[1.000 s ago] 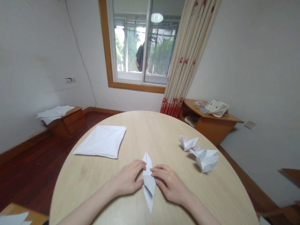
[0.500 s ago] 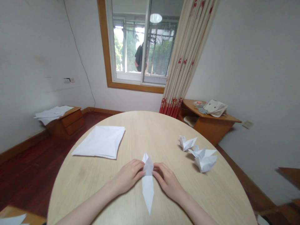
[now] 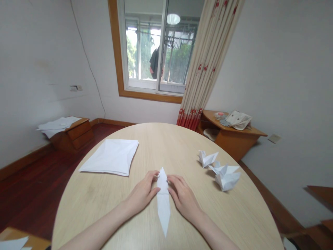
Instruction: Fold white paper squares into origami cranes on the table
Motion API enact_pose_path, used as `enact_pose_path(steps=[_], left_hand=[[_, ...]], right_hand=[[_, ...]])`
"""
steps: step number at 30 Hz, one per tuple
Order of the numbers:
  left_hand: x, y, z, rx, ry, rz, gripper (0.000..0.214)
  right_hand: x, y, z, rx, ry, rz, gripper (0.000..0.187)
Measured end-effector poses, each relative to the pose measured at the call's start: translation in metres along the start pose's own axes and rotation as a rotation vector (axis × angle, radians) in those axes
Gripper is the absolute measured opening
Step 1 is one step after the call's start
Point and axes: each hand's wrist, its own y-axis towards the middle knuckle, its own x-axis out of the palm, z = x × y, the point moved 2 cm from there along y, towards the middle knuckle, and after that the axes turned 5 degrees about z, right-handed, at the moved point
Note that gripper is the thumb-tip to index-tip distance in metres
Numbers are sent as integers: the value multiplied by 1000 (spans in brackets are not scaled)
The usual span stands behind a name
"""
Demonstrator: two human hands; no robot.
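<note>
A narrow strip of folded white paper with pointed ends lies lengthwise in front of me, a crease crossing its middle. At its left edge my left hand holds the upper half with thumb and fingertips. My right hand does the same along the right edge, its thumb near the crease and its fingers higher up. Off to the right sit several white paper origami figures, with one smaller figure behind them. A stack of white paper sheets rests at the left.
All of this is on a round, light wooden table. Beyond it stand a low wooden cabinet with papers on top and a corner shelf bearing a cloth bag. A patterned curtain hangs by the window.
The paper's upper flap, raised and overlapping before, now lies flatter with its tip pointing away from me. Both hands' fingers have shifted slightly farther up the edges.
</note>
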Motion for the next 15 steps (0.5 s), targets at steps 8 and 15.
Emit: enact_pose_path(steps=[8,15], left_hand=[[-1,1,3,80,125,-46,10],[0,2,0,84,131,-41,7]], right_hand=[[5,-3,6,-90,-7,-63,22],[4,0,4,-29,21,-144,15]])
